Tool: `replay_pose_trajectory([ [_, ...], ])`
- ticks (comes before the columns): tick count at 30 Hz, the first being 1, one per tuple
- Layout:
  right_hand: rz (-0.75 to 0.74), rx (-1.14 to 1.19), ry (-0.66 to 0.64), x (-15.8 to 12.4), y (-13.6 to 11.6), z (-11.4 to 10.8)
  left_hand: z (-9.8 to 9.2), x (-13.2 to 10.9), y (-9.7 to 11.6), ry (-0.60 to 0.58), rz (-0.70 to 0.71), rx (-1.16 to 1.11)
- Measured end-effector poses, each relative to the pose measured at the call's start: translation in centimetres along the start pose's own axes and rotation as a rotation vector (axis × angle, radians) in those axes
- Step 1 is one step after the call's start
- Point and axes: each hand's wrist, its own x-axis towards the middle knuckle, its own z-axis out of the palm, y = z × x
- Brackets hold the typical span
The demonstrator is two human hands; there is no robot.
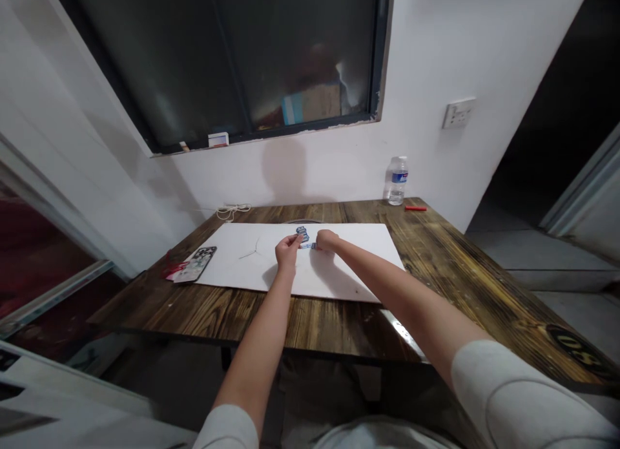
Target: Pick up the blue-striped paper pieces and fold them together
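Over a white board (349, 242), my left hand (287, 250) pinches a small blue-and-white strip (303, 232) between thumb and fingertips. Its upper part looks bunched or folded above my fingers, while a thin length runs across to the right. My right hand (327, 240) is closed at that right end of the strip, its fingertips turned away and partly hidden. What kind of thing the strip is, I cannot make out. On the board left of my hands lies a thin dark wire or thread (254, 250) with branching ends.
A patterned phone-like item (201, 263) and red strands (174, 270) lie at the board's left edge. White cord (233, 210) sits at the back of the wooden table (213, 313). A water bottle (398, 183) and a red pen-like stick (415, 208) are at the back right.
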Motion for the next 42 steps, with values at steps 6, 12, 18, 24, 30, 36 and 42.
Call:
replay_pose_trajectory([
  [6, -0.014, 0.03, 0.0, -1.6, -0.4, -2.0, 0.2, 0.1, -0.2, -0.001, -0.01, -0.007],
  [12, 0.005, 0.639, 0.186, -3.2, -1.1, -4.0, 0.2, 0.1, 0.0, 0.016, -0.015, 0.005],
  [18, -0.029, 0.928, 0.22, -5.3, -1.5, -5.1, 0.5, -0.1, 0.1, -0.014, -0.032, -0.001],
  [24, -0.017, 0.935, 0.211, -7.8, -1.2, -4.0, 0.9, -0.4, 0.0, -0.097, -0.043, 0.0],
  [30, -0.051, 0.818, 0.254, -8.2, -0.4, -2.9, 1.2, -1.1, 0.3, -0.225, -0.055, 0.02],
  [36, -0.081, 0.688, 0.197, -7.2, 0.9, -3.3, 1.2, -1.1, 0.3, -0.185, -0.052, 0.033],
  [42, 0.029, 0.376, 0.152, -5.7, 3.6, -4.1, 0.8, -0.5, 0.0, -0.118, -0.075, 0.007],
])
